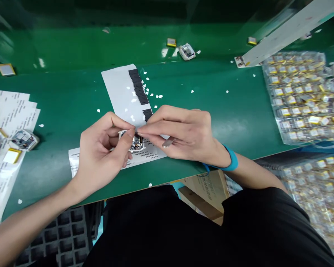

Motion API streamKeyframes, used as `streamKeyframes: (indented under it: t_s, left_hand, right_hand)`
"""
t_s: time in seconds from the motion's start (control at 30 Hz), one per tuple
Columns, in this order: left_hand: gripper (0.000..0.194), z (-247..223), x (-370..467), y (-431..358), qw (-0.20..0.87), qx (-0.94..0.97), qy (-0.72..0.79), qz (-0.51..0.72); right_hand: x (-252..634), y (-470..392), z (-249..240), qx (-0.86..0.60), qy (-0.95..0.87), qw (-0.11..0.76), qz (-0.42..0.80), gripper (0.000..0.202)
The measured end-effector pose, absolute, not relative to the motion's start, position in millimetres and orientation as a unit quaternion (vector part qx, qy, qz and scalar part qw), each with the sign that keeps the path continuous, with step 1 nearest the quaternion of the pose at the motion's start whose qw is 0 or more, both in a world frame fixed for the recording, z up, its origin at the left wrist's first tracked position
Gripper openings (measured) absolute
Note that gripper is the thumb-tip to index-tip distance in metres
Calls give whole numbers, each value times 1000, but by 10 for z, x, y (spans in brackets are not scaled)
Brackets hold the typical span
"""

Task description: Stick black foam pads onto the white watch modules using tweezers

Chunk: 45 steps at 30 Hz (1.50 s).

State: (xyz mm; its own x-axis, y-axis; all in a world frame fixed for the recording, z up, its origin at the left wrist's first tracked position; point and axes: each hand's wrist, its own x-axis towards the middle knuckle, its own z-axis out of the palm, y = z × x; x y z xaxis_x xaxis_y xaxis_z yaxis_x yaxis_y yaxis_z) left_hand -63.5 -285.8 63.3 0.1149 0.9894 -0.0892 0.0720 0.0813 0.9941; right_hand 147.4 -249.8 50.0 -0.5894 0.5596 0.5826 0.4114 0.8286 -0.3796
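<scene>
Black clothing (pixel 183 230) fills the near edge, and above it the left hand (pixel 105 152) is closed around a small white device (pixel 133 141) over the green bench (pixel 72 92). Right hand (pixel 180 135) pinches its fingertips together on top of the device (a slim metal tool lies under its fingers). Clear trays (pixel 303 96) at right hold rows of small yellow-edged parts.

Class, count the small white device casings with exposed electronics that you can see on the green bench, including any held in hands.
3: one casing held between the left hand and right hand; one at far centre; one at left on paper sheets. Others may be hidden.
</scene>
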Motion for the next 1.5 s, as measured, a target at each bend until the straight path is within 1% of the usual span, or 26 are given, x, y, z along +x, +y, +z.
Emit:
streamKeyframes:
  t_s: [0.13,0.27,0.33,0.37,0.43,0.53,0.63,0.7,0.8,0.87,1.0,1.07,1.13,1.17,1.23,1.3,1.37,1.4,1.5]
  left_hand:
    - [14,621,-616,-2898,512,537,499,448]
    - [15,570,-614,-2935,448,567,517,458]
    - [16,550,-626,-2927,426,578,521,461]
    - [17,544,-634,-2917,421,584,519,460]
    - [17,535,-649,-2888,423,593,509,459]
    - [16,508,-669,-2850,408,619,477,472]
    - [15,454,-682,-2840,362,660,441,487]
    - [16,420,-685,-2847,351,676,427,488]
    - [20,399,-685,-2861,365,671,421,489]
    - [22,410,-683,-2867,377,666,422,485]
    - [23,487,-681,-2890,394,668,421,470]
    - [22,542,-683,-2910,393,674,436,449]
    - [19,589,-690,-2921,371,690,449,428]
    - [16,604,-696,-2920,356,703,453,417]
    - [8,613,-709,-2907,328,733,455,385]
    - [2,589,-719,-2887,309,768,447,338]
    - [5,541,-721,-2870,291,799,434,297]
    - [7,513,-718,-2866,279,810,430,284]
    - [13,437,-697,-2867,255,816,446,265]
  right_hand:
    - [1445,-2530,483,-279,-890,357,46,23]
    - [1454,-2601,472,-291,-900,321,-46,24]
    - [1461,-2636,471,-304,-902,302,-61,29]
    - [1463,-2644,476,-310,-901,299,-50,32]
    - [1465,-2635,499,-317,-895,312,21,33]
    - [1461,-2576,555,-318,-857,347,208,22]
    - [1439,-2523,584,-331,-801,347,360,34]
    - [1410,-2514,566,-331,-766,351,425,32]
    - [1362,-2519,504,-309,-713,384,498,28]
    - [1351,-2502,480,-298,-684,404,529,29]
    - [1439,-2382,539,-298,-670,388,559,37]
    - [1524,-2305,595,-315,-671,407,534,40]
    - [1607,-2236,639,-340,-694,433,463,43]
    - [1642,-2205,653,-357,-709,433,427,46]
    - [1691,-2147,663,-393,-730,396,394,57]
    - [1715,-2088,654,-409,-728,328,442,66]
    - [1720,-2036,629,-389,-721,259,511,71]
    - [1718,-2017,613,-380,-719,238,532,73]
    - [1700,-1996,568,-394,-708,235,537,79]
